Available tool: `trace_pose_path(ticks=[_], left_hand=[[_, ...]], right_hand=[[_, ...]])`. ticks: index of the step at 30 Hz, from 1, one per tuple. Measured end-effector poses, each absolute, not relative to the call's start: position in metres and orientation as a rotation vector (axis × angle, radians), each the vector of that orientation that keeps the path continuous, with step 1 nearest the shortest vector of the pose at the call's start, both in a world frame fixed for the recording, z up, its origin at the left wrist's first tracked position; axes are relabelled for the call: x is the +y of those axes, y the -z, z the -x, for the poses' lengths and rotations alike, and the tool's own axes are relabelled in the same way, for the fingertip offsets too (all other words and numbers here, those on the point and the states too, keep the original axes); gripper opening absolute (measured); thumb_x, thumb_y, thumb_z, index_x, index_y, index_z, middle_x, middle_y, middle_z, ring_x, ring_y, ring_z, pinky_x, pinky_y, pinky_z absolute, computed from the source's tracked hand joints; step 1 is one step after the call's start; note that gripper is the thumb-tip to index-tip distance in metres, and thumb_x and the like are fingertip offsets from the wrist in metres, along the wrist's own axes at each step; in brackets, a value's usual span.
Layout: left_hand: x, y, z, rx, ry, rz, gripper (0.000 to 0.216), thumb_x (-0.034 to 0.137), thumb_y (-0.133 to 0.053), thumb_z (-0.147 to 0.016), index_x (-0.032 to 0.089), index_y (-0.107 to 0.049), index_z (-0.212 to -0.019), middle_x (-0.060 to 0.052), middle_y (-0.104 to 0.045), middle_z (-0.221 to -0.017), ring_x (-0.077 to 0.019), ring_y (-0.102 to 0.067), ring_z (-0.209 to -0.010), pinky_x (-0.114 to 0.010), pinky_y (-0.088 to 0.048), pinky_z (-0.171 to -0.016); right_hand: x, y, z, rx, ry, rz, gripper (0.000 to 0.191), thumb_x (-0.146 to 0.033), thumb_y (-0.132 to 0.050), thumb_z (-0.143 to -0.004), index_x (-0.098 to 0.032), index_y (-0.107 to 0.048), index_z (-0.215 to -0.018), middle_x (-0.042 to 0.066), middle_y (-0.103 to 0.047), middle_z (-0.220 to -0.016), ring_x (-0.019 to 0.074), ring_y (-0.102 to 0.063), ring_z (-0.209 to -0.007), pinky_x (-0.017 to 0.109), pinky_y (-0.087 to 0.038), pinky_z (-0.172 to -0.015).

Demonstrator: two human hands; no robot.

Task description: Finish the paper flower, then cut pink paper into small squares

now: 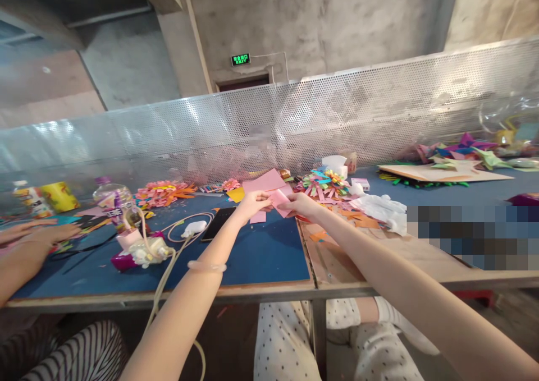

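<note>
Between my two hands is a small pink piece of paper [279, 201], held up over the table. My left hand [256, 203] pinches its left side with thumb and fingers. On the other side, my right hand [300, 205] grips the right edge, fingers closed on it. Just behind lies a larger pink sheet [265, 181], partly covered by the hands. A small pink square [258, 217] rests on the blue tabletop below my left hand. Next to my left forearm is a dark phone [218, 224], lying flat.
Cables and a power strip [145, 249] stand left, beside a plastic bottle [110, 193]. A co-worker's hands [50, 234] work at far left. Paper flowers [162, 193], a colourful paper heap [322, 184] and a white plastic bag [385, 210] lie around. A perforated metal screen [189, 131] borders the table's back.
</note>
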State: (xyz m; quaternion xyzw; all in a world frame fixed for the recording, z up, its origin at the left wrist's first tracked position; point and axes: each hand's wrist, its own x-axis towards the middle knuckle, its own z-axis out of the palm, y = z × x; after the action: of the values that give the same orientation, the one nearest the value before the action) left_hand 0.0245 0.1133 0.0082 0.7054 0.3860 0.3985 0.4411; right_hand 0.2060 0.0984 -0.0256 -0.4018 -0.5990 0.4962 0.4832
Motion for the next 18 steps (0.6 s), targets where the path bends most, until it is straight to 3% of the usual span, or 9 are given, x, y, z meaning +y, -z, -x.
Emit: trace_pose_path(ticks=[11, 18], left_hand=[[0.1065, -0.0119, -0.0270, 0.994, -0.994, -1.753, 0.016, 0.013, -0.066, -0.070, 0.010, -0.059, -0.084, -0.004, -0.067, -0.069, -0.0141, -0.065, -0.063, -0.034, -0.054, -0.073], [0.1043, -0.0118, -0.0259, 0.921, -0.923, -1.819, 0.017, 0.018, -0.068, -0.070, 0.011, -0.061, -0.083, -0.004, -0.067, -0.073, -0.0128, -0.064, -0.064, -0.031, -0.054, -0.070]], right_hand=[[0.1001, 0.0276, -0.2063, -1.504, -1.174, 1.007, 0.024, -0.024, -0.074, -0.061, -0.011, -0.065, -0.079, 0.004, -0.065, -0.069, 0.0145, -0.061, -0.062, 0.024, -0.053, -0.052], [0.0995, 0.0269, -0.2021, -1.575, -0.996, 0.857, 0.036, -0.039, -0.073, -0.062, -0.014, -0.069, -0.088, 0.005, -0.068, -0.083, 0.0163, -0.062, -0.078, 0.025, -0.048, -0.069]])
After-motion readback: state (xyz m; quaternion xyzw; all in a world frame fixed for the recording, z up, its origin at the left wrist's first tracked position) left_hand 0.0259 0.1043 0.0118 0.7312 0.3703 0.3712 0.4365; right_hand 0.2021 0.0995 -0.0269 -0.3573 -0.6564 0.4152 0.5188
